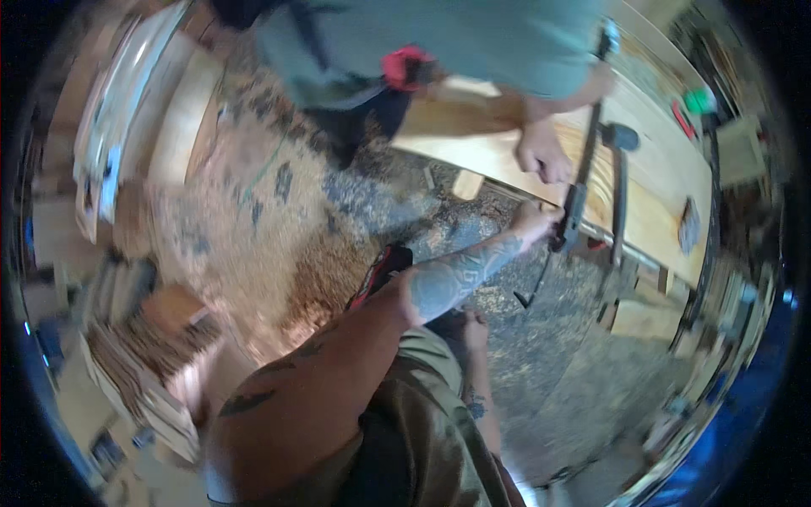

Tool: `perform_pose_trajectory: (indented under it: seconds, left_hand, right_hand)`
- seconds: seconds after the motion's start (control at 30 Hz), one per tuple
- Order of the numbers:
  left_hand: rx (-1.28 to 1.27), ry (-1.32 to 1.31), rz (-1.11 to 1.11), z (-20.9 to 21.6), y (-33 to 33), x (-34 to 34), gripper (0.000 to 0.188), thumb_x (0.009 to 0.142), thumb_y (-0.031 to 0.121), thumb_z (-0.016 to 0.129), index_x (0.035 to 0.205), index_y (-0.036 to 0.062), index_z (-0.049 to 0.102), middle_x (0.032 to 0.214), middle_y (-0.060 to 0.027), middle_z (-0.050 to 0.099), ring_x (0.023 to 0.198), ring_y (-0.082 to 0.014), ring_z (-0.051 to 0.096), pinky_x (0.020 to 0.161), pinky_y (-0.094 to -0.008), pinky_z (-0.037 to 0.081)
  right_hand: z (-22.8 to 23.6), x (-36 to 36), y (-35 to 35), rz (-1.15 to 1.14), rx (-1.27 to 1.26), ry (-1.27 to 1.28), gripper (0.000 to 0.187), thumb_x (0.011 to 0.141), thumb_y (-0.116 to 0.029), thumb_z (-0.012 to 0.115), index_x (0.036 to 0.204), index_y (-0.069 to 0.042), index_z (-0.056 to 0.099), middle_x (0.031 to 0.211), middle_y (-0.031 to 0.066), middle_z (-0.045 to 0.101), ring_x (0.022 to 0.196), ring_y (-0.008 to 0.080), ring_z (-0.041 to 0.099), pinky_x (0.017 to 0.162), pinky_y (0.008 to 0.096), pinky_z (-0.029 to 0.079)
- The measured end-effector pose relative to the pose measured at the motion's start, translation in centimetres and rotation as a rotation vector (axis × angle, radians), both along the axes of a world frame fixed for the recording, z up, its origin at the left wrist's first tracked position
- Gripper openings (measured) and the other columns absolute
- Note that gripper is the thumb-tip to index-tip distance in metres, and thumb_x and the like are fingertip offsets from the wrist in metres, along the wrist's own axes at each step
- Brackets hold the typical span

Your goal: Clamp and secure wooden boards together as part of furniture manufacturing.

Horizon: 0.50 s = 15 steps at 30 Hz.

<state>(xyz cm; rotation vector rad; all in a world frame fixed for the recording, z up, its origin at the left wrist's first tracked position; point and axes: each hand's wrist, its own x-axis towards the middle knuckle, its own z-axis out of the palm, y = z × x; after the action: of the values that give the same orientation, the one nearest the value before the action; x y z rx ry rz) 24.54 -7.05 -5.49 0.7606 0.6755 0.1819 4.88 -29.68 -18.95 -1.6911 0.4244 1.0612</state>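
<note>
My tattooed left arm stretches forward to the front edge of a pale wooden board (646, 194). My left hand (534, 223) is closed at the jaw end of a dark bar clamp (576, 203), which lies across the board. The exact grip of its fingers is blurred. Lower down, beside my body, hangs my right hand (476, 328), and its fingers are too unclear to read. Across from me, a co-worker in a grey-green shirt (422, 42) leans over the board, with one hand (543, 154) resting on it close to the clamp.
A second clamp (621, 182) spans the board farther right. Stacked wood pieces (156, 355) and long panels (139, 101) stand at the left. Sawdust and shavings (312, 296) cover the floor. Offcuts (646, 319) lie below the board at right.
</note>
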Motion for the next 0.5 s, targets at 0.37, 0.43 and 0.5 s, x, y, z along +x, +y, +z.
perform_pose_trajectory:
  seconds: [0.37,0.43,0.5]
  left_hand:
    - [0.075,0.387,0.272,-13.7,1.9,-23.8,0.026,0.087,0.024,0.069,0.103,0.0033,0.068,0.09,-0.0089,0.071,0.078,-0.0134,0.067,0.065,-0.0284,0.053]
    - [0.22,0.474,0.267,-18.4,1.0,-30.0,0.031,0.085,0.027,0.068,0.102,0.0024,0.067,0.087,-0.0126,0.07,0.08,-0.0198,0.068,0.07,-0.0334,0.053]
    - [0.405,0.52,0.211,-26.2,-1.8,-35.6,0.028,0.083,0.026,0.067,0.098,0.0027,0.067,0.086,-0.0151,0.069,0.082,-0.0247,0.068,0.073,-0.0365,0.053]
  right_hand:
    - [-9.2,3.3,4.7,0.811,-0.446,0.231,0.034,0.091,-0.026,0.063,0.112,0.0,0.063,0.113,0.0151,0.066,0.1,0.0236,0.063,0.086,0.0338,0.05]
    - [-18.8,6.8,3.9,0.784,-0.325,0.283,0.028,0.091,-0.024,0.062,0.108,-0.001,0.063,0.104,0.0142,0.069,0.087,0.0216,0.066,0.076,0.0317,0.053]
    - [-29.8,9.7,3.9,1.236,-0.051,-0.312,0.024,0.092,-0.022,0.063,0.103,-0.001,0.063,0.09,0.0121,0.069,0.071,0.0188,0.065,0.064,0.0325,0.055]
